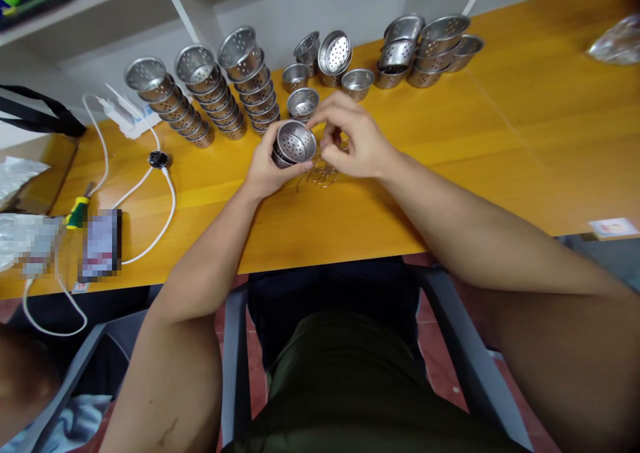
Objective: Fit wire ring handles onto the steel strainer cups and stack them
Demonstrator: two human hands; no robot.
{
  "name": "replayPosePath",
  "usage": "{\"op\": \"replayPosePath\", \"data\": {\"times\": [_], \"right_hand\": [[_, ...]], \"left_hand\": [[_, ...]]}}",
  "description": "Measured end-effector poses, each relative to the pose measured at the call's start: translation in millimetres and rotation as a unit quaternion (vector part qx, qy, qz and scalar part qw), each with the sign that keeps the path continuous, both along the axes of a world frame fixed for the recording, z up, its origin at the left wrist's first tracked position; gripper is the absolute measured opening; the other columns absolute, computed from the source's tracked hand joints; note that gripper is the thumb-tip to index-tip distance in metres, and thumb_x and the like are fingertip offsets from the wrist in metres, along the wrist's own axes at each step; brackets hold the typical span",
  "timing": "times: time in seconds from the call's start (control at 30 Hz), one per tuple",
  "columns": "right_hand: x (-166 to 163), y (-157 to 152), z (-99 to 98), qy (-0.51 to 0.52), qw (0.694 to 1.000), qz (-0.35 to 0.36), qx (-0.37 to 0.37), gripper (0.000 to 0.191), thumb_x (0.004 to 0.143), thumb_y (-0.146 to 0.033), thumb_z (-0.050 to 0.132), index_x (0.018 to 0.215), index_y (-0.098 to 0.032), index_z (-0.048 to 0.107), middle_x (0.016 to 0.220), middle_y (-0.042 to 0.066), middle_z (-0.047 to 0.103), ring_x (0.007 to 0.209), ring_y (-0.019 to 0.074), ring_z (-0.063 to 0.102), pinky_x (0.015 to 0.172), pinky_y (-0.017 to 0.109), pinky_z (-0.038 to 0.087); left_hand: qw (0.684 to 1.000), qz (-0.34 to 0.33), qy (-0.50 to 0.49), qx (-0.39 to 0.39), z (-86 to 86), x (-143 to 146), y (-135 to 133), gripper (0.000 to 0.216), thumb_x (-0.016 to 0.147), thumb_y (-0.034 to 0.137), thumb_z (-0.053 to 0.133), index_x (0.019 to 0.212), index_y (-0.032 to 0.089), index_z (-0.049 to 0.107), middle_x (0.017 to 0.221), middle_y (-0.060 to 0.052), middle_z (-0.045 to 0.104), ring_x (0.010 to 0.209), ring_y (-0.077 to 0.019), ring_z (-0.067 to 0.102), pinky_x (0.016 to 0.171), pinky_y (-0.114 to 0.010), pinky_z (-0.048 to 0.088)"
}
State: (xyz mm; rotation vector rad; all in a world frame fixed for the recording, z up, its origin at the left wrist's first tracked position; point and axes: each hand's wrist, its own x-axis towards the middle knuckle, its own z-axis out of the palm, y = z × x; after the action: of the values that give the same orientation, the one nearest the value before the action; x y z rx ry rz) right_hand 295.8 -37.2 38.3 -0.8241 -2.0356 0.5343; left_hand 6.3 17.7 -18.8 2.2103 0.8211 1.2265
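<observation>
My left hand (267,166) is wrapped round a small perforated metal cup (296,143), tilted so its holed bottom faces me; a second rim shows just under it. At the cup's right edge my right hand (350,136) is closed in a pinch, its fingertips close to the rim. What those fingers hold, if anything, is too small to make out. Below the right hand, several thin bent wires (323,175) lie on the table. Another perforated cup (303,102) stands just behind the held one.
Stacks of perforated cups (197,93) lean at the back left, and more cups (423,50) stand at the back right. A phone (101,243), white cables (174,203), a power strip (131,116) and a green-handled screwdriver (78,212) lie left. A plastic bag (619,43) is far right.
</observation>
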Motion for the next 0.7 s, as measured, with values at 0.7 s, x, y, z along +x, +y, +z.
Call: {"op": "replayPosePath", "data": {"times": [0.7], "right_hand": [[-17,-1,-5.4,0.027,0.998,-0.031,-0.037,0.041,0.126,-0.07,0.081,0.142,-0.032,0.081,0.101,0.006,0.071,0.1,0.0346,0.075,0.104,0.055,0.073]], "left_hand": [[0.998,-0.018,0.043,0.045,-5.8,9,-4,0.11,0.088,0.107,0.103,0.162,0.031,0.076,0.147,-0.011,0.088,0.147,-0.0439,0.089,0.141,-0.068,0.068]]}}
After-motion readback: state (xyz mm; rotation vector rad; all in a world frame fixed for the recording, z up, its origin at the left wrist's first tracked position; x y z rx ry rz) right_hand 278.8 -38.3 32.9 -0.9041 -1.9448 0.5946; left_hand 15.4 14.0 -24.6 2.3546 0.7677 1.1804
